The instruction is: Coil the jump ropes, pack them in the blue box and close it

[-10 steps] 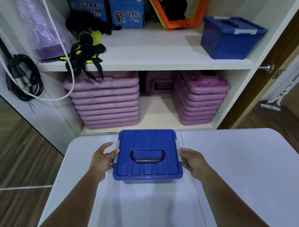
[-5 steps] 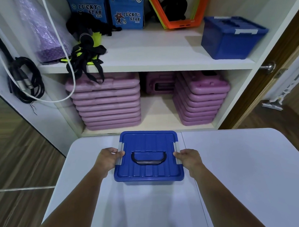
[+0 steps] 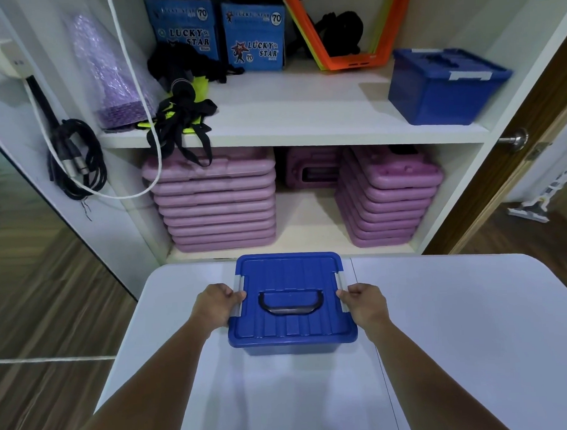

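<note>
The blue box (image 3: pixel 292 325) stands on the white table (image 3: pixel 459 337) near its far edge, lid on, black handle lying flat on top. My left hand (image 3: pixel 216 304) grips the grey latch on the box's left side, fingers curled over it. My right hand (image 3: pixel 364 300) grips the grey latch on the right side the same way. No jump rope is in sight; the box's inside is hidden by the lid.
A white shelf unit stands right behind the table. Its upper shelf holds a second blue box (image 3: pixel 442 87), blue cartons, an orange frame and black straps (image 3: pixel 180 121). Stacks of purple cases (image 3: pixel 213 201) fill the lower shelf. Black cables hang at left.
Both hands moved from the box's sides up onto the grey latches and curled round them. The box stayed in place on the table.
</note>
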Motion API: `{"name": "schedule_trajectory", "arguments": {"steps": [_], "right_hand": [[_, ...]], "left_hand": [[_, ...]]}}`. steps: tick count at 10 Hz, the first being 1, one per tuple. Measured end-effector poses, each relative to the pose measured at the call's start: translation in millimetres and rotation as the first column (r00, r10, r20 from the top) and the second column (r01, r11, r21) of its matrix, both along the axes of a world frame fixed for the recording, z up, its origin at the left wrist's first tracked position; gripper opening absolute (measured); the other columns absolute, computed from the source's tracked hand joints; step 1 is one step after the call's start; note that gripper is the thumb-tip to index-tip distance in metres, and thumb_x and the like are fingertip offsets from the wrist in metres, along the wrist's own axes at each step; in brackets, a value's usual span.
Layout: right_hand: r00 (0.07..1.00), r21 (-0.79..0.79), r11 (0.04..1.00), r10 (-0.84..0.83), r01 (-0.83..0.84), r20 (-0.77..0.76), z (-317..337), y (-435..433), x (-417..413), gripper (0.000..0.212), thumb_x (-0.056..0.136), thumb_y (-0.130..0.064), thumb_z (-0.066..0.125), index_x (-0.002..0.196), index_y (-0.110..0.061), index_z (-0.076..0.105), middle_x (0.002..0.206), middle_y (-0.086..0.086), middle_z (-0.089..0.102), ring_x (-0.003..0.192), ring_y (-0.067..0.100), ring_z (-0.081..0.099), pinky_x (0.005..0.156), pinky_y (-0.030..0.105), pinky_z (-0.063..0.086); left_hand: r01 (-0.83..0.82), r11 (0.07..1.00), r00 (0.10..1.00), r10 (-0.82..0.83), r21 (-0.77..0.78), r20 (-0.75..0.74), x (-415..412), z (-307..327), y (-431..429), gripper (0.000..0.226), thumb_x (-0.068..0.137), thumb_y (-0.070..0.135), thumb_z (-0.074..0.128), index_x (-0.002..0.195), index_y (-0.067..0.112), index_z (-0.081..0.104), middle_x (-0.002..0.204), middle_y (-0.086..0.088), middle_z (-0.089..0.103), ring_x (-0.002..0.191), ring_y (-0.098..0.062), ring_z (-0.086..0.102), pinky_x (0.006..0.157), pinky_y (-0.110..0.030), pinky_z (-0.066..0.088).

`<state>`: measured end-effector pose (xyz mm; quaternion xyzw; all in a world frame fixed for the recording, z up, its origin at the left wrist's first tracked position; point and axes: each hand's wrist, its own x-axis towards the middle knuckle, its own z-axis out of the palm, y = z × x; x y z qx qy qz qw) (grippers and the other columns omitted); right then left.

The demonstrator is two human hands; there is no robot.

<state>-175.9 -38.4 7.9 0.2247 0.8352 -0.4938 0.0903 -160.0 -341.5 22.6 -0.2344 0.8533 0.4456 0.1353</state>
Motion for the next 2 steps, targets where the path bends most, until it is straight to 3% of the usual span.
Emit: {"name": "schedule_trajectory", "arguments": {"steps": [1,2], "right_hand": [[0.998,0.053,0.997,0.062,-0.063,0.013,8.6,2.6,-1.6,0.039,0.095,-0.035,0.062,0.125,-0.010,0.062,0.121,0.006,0.067,0.109,0.026,0.062,0.093,0.035,0.051],[0.994,0.090,0.994,0.065,-0.058,-0.082,21.0,4.6,9.3,0.035,0.097,-0.033,0.058,0.127,-0.014,0.058,0.120,0.006,0.062,0.104,0.021,0.059,0.086,0.030,0.047]], "left_hand": [[0.052,0.997,0.999,-0.051,-0.059,0.018,0.9,0.6,-3.3,0.039,0.094,0.053,0.057,0.110,0.016,0.056,0.103,-0.007,0.069,0.087,-0.026,0.069,0.081,-0.043,0.060],[0.109,0.974,0.992,-0.118,-0.201,-0.036,11.3,6.4,-2.8,0.043,0.100,0.049,0.049,0.129,0.018,0.048,0.114,-0.004,0.063,0.096,-0.020,0.058,0.083,-0.030,0.045]]}}
